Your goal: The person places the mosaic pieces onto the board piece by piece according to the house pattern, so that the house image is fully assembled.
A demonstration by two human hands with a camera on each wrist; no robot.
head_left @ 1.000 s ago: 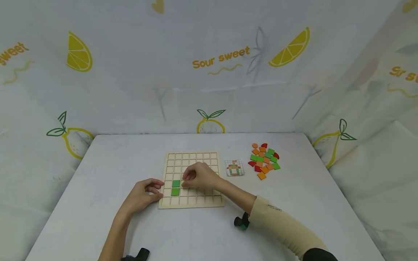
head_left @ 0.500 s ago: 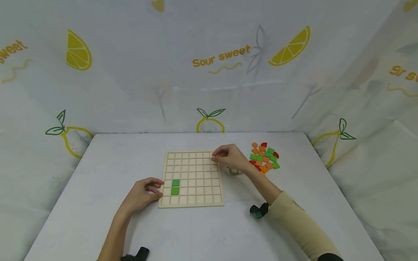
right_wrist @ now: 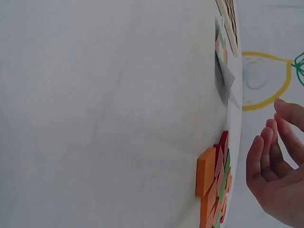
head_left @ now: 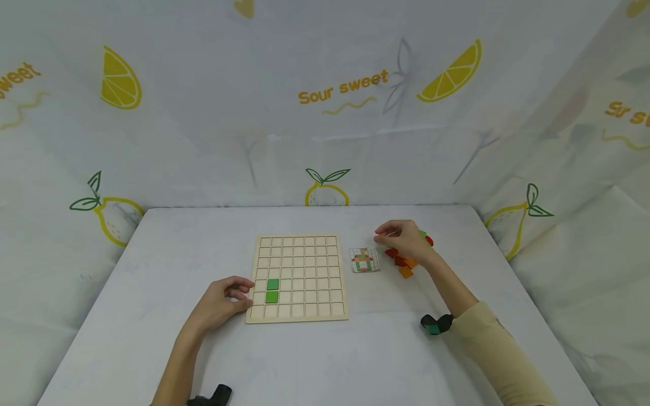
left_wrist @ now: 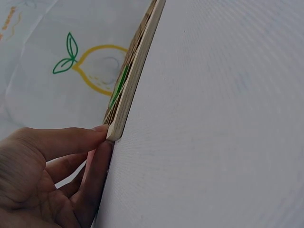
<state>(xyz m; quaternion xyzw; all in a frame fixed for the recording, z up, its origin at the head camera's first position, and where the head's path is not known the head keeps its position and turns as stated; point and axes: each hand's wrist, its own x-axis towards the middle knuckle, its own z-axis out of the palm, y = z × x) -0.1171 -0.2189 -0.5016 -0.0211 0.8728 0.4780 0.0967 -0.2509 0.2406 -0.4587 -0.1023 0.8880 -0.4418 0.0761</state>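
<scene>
A wooden grid board (head_left: 315,270) lies flat on the table, with two green square tiles (head_left: 272,284) one behind the other near its left side. My left hand (head_left: 218,307) holds the board's left edge by the fingertips near the front corner, also seen in the left wrist view. Over the pile of loose tiles hovers my right hand (head_left: 406,239), hiding most of the pile. In the right wrist view nothing shows between its loosely bent fingers, and orange tiles (right_wrist: 206,172) lie below. A pattern card (head_left: 364,260) sits between board and pile.
The white table (head_left: 304,361) ends at a cloth backdrop (head_left: 228,141) printed with lemons. Red and orange tiles (head_left: 405,272) show beside the right hand. Black wrist devices (head_left: 437,324) are worn on both arms.
My right hand has moved right from the board, passing over the pattern card, to the tile pile. The left hand stays at the board's edge, and the two green tiles remain in place.
</scene>
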